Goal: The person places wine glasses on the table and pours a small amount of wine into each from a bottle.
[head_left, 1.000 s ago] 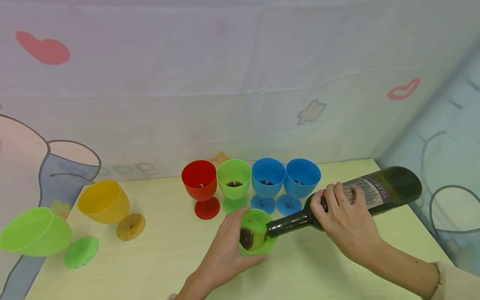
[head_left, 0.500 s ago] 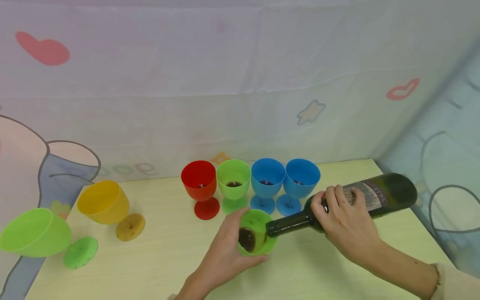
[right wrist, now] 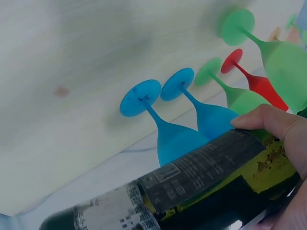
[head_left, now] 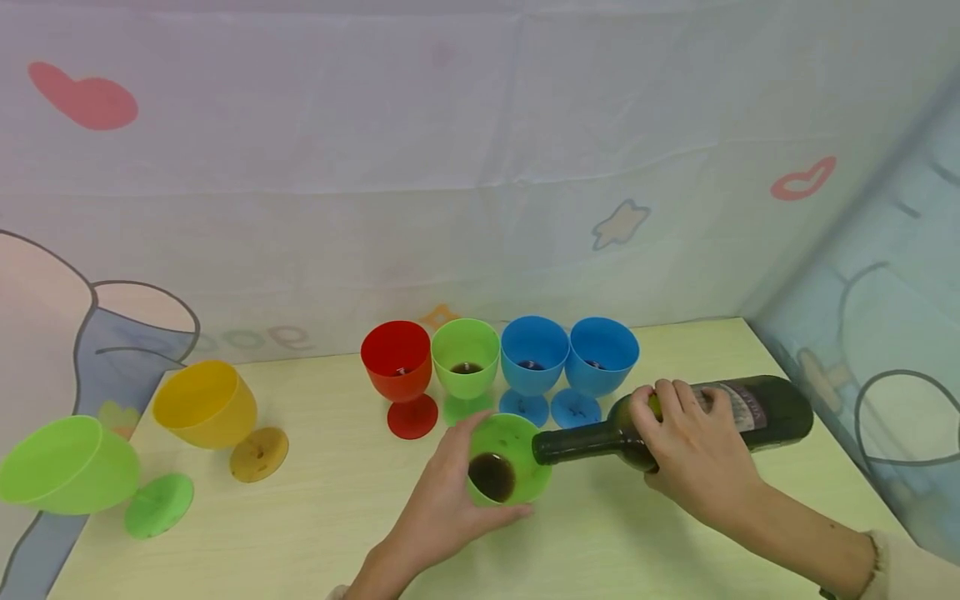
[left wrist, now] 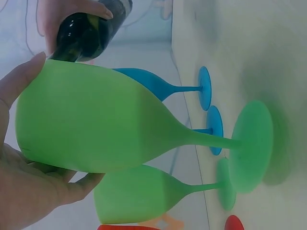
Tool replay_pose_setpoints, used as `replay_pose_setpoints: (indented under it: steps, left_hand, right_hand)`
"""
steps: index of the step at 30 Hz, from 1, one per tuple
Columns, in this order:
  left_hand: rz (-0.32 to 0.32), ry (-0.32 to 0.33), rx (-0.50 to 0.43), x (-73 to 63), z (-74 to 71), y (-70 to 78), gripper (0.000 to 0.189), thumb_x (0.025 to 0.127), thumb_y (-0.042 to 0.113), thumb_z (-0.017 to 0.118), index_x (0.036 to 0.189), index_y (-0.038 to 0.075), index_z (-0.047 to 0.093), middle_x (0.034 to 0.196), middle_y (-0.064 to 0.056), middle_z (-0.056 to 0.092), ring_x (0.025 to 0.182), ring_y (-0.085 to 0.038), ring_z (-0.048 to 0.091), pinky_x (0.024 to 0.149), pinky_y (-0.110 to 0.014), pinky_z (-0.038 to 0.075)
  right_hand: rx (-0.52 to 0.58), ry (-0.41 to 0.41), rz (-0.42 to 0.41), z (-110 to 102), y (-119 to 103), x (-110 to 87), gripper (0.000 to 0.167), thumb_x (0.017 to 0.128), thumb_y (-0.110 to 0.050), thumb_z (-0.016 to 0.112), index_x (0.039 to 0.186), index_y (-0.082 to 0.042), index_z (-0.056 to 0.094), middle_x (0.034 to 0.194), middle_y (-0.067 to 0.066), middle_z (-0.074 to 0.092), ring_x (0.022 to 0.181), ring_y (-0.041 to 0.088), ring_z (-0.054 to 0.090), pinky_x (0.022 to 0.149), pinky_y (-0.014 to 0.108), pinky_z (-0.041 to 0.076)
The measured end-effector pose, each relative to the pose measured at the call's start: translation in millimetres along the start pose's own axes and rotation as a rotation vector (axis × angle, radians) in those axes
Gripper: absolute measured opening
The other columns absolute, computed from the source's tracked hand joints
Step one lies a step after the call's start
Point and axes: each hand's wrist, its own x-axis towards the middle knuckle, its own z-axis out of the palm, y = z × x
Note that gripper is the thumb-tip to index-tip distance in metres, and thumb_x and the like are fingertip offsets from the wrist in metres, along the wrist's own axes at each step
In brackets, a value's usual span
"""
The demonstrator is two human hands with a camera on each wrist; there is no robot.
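My left hand (head_left: 450, 500) grips the bowl of a green goblet (left wrist: 96, 120), its fingers and thumb on either side of the rim. Dark liquid (head_left: 491, 477) lies in the bowl, which leans to the left in the head view. In my right hand (head_left: 693, 450) is a dark green wine bottle (right wrist: 206, 187) with a worn label, gripped round the shoulder and body. The bottle lies nearly level, its mouth over the goblet's right rim. No stream shows at the mouth. Behind the held goblet stand a red goblet (head_left: 397, 362), a second green goblet (head_left: 467, 379) and two blue goblets (head_left: 535, 379).
The goblets in the back row each hold a little dark liquid. At the left stand a yellow goblet (head_left: 210, 408) and another green goblet (head_left: 71, 467) near the table's left edge. A printed cloth (head_left: 375, 183) hangs behind the pale table (head_left: 315, 517).
The bottle's base has sunk, bringing the bottle closer to level, and the thin trickle at its mouth has stopped. The held goblet has shifted slightly left.
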Motion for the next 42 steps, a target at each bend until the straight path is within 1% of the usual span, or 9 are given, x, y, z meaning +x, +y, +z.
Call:
replay_pose_setpoints:
  steps: [3,7,14,20,23,27,33,36,42]
  left_hand:
    - [-0.016,0.009,0.000,-0.3,-1.7,-0.6,0.090,0.066,0.035,0.081,0.136,0.010,0.030,0.128,-0.003,0.041,0.117,-0.024,0.039,0.087,-0.045,0.043]
    - [-0.039,0.030,0.001,-1.3,-5.0,-1.8,0.092,0.065,0.037,0.081,0.137,0.010,0.030,0.128,-0.003,0.042,0.117,-0.024,0.039,0.086,-0.045,0.043]
    - [-0.069,0.115,0.003,-5.5,-16.0,-7.0,0.094,0.061,0.038,0.083,0.136,0.010,0.033,0.122,0.000,0.046,0.112,-0.022,0.043,0.086,-0.044,0.043]
    - [-0.097,0.180,-0.013,-10.1,-29.3,-14.2,0.097,0.059,0.035,0.085,0.136,0.011,0.033,0.121,0.002,0.048,0.110,-0.021,0.044,0.089,-0.044,0.041]
    - [-0.102,0.203,-0.011,-12.9,-36.1,-18.4,0.095,0.060,0.034,0.085,0.136,0.011,0.032,0.123,0.002,0.048,0.110,-0.020,0.045,0.089,-0.044,0.041]
    - [-0.080,0.234,-0.002,-16.6,-44.3,-25.7,0.094,0.061,0.033,0.085,0.135,0.009,0.033,0.124,0.000,0.048,0.109,-0.020,0.045,0.088,-0.043,0.041]
    - [-0.058,0.274,-0.026,-20.9,-55.9,-38.2,0.090,0.062,0.031,0.084,0.134,0.009,0.034,0.120,-0.003,0.052,0.105,-0.021,0.049,0.086,-0.043,0.042]
    - [-0.083,0.294,-0.026,-22.4,-62.9,-43.1,0.088,0.063,0.030,0.084,0.133,0.009,0.034,0.119,-0.004,0.052,0.105,-0.021,0.049,0.087,-0.043,0.040]
    - [-0.168,0.309,-0.010,-23.6,-75.0,-51.1,0.090,0.065,0.032,0.082,0.135,0.009,0.030,0.121,-0.009,0.049,0.107,-0.024,0.046,0.089,-0.043,0.038]
  right_hand:
    - [0.027,-0.046,0.032,-0.1,-1.1,-0.9,0.072,0.046,-0.028,0.083,0.099,0.001,0.044,0.087,0.021,0.052,0.079,0.036,0.052,0.064,0.056,0.041]
    - [0.069,-0.077,0.069,-0.4,-0.6,-2.5,0.074,0.045,-0.029,0.084,0.100,0.000,0.043,0.090,0.022,0.052,0.084,0.037,0.052,0.066,0.056,0.041]
    - [0.169,-0.081,0.136,-2.7,8.7,-3.3,0.076,0.044,-0.027,0.085,0.101,0.001,0.043,0.093,0.022,0.052,0.084,0.037,0.052,0.064,0.056,0.042]
    - [0.299,-0.150,0.261,-4.0,21.3,-3.7,0.068,0.050,-0.024,0.080,0.101,0.001,0.043,0.093,0.022,0.053,0.083,0.036,0.052,0.063,0.055,0.040]
    - [0.372,-0.184,0.326,-2.8,28.5,-5.5,0.065,0.053,-0.024,0.079,0.102,0.001,0.043,0.094,0.022,0.053,0.082,0.034,0.050,0.060,0.049,0.038]
    - [0.466,-0.210,0.396,0.4,36.9,-9.7,0.070,0.056,-0.026,0.080,0.107,0.004,0.042,0.096,0.023,0.052,0.079,0.029,0.048,0.059,0.042,0.034]
    - [0.608,-0.166,0.474,6.6,48.8,-15.0,0.074,0.059,-0.020,0.081,0.110,0.011,0.038,0.091,0.023,0.052,0.074,0.032,0.053,0.058,0.044,0.046]
    - [0.659,-0.130,0.502,10.4,53.2,-17.8,0.074,0.060,-0.017,0.082,0.111,0.012,0.037,0.092,0.025,0.053,0.076,0.037,0.055,0.059,0.048,0.047]
    - [0.682,-0.097,0.531,17.9,57.7,-22.6,0.074,0.060,-0.018,0.083,0.111,0.011,0.038,0.094,0.029,0.054,0.079,0.041,0.057,0.061,0.051,0.048]
